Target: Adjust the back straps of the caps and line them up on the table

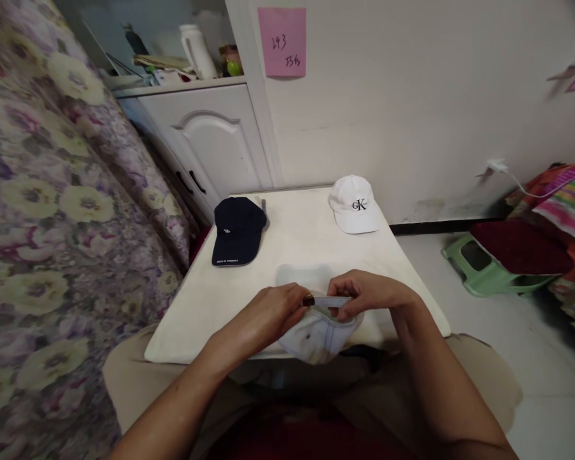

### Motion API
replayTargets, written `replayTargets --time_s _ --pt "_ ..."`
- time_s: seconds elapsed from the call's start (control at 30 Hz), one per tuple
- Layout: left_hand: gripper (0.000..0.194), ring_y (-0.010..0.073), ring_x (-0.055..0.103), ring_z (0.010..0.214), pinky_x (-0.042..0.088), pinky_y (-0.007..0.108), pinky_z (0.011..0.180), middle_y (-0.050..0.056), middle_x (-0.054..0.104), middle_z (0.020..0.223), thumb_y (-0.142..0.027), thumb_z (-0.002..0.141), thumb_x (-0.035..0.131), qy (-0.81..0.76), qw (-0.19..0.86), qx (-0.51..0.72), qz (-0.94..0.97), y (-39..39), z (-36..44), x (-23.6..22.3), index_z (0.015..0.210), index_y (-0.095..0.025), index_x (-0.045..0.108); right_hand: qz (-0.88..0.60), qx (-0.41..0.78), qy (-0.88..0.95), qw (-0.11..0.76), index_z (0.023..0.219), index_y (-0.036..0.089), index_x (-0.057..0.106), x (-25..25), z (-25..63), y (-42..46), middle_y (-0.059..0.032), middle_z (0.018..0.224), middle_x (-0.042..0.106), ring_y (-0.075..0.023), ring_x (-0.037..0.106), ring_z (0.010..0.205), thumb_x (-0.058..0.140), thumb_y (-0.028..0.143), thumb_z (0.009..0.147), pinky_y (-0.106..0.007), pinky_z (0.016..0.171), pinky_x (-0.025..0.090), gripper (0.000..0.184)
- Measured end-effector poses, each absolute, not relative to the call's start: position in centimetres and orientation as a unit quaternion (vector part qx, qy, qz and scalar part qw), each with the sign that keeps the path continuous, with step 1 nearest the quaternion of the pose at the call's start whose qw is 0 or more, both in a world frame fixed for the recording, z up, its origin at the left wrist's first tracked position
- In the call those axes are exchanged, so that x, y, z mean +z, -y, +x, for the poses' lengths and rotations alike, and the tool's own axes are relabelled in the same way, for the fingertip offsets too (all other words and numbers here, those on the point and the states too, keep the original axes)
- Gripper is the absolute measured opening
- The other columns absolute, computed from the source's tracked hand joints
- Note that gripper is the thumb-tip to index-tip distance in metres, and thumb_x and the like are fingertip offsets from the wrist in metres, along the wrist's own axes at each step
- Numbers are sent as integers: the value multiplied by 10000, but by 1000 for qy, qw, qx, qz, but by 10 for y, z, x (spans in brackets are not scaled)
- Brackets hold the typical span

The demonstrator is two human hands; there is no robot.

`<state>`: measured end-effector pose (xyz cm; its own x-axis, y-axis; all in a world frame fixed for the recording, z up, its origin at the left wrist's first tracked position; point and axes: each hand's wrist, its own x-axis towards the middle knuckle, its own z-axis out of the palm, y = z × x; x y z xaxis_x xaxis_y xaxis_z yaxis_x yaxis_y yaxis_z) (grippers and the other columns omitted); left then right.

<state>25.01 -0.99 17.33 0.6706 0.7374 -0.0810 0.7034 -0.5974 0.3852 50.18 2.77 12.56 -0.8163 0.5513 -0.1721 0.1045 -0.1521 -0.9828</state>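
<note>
left hand [282, 306] pinches strap [334, 301] at brown tab [308, 300] | pale cap [314, 342] at near edge of table [186, 332] — between hands | strap's long axis left-right, bridging both, neither nearer | right hand [364, 291] — pinching strap's other end

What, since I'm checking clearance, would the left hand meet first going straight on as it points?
The left hand touches the strap of the pale baseball cap; straight on, it likely meets the right hand first, though depth is unclear.

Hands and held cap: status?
Left hand, right hand both at strap of pale cap. Cap at the table's near edge. Navy cap and white cap farther back, not in the way.
</note>
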Motion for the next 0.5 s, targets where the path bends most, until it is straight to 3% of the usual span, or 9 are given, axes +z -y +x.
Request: replayTargets --time_s 0.17,0.3,0.37,0.5 --pt "224 166 569 704 348 266 631 29 660 802 -308 973 484 -386 276 77 877 6 251 175 967 -184 671 -259 707 636 167 931 169 679 132 514 -28 26 843 677 -99 604 722 847 260 697 -214 655 448 302" --pt "279 127 480 632 338 233 591 -9 590 707 -421 907 586 -389 483 137 773 -4 245 176 880 -163 688 -240 724 622 175 988 169 668 129 527 -31 15 881 703 -97 626 725 841 236 712 -205 658 463 333" --pt "305 117 448 621 326 226 585 -19 555 682 -449 844 651 -395 564 166 706 -9 241 174 791 -149 659 -236 725 612 208 1005 162 661 124 534 -35 7 888 711 -92 633 725 831 228 731 -194 655 463 329" --pt "386 92 330 569 241 218 547 -54 424 587 -481 754 719 -407 618 202 642 -14 237 167 641 -146 566 -218 731 588 268 1012 138 663 109 540 -44 -21 909 720 -101 650 740 835 233 731 -195 663 474 343"
